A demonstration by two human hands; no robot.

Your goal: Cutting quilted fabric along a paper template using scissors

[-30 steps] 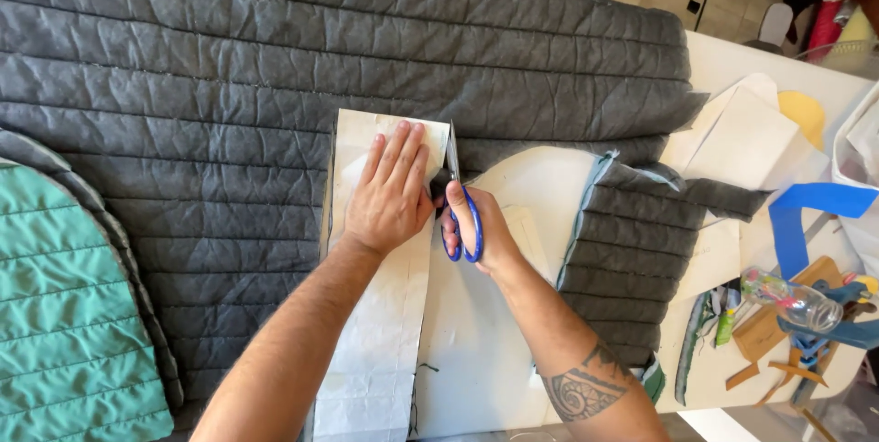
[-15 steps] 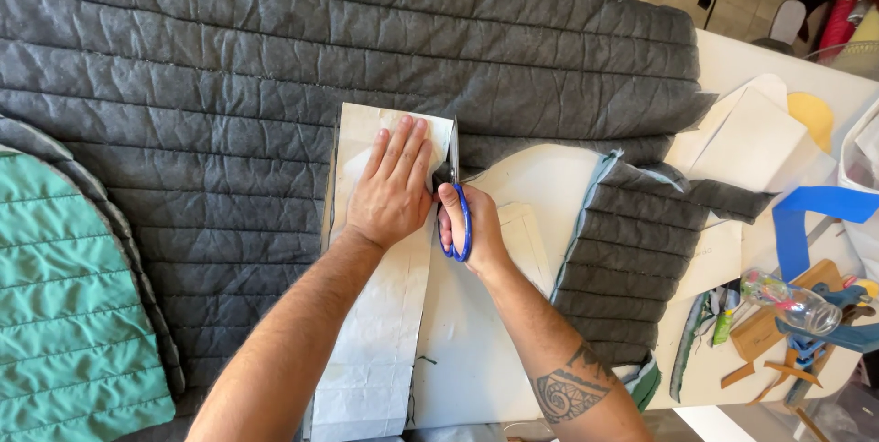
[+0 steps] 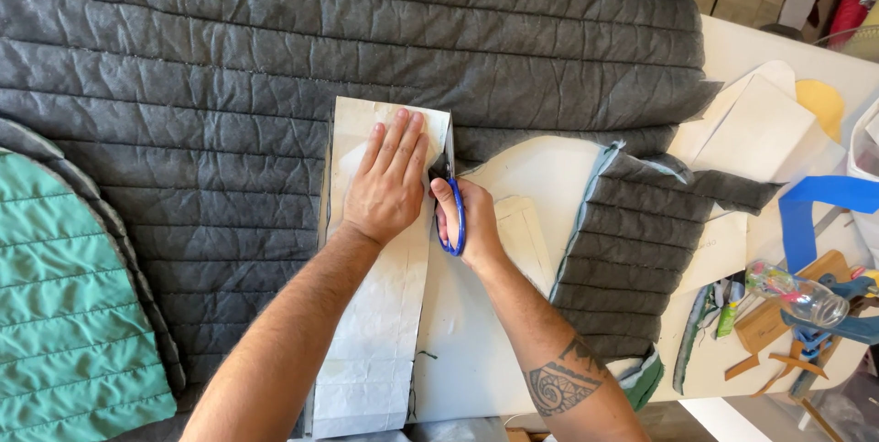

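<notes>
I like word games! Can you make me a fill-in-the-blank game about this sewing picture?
1. The left hand lies flat on a long ____ pattern.
2. The right hand holds scissors with ____ handles.
3. The big quilted fabric is dark ____.
4. At the left edge lies a ____ quilted piece.

Missing words: paper; blue; grey; teal

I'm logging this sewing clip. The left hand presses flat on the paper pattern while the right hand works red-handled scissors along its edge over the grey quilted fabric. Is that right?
One detail is off: the scissors have blue handles, not red, as the head view shows. The rest stands: the left hand presses flat on the paper pattern while the right hand works the scissors along its edge over the grey quilted fabric.
</notes>
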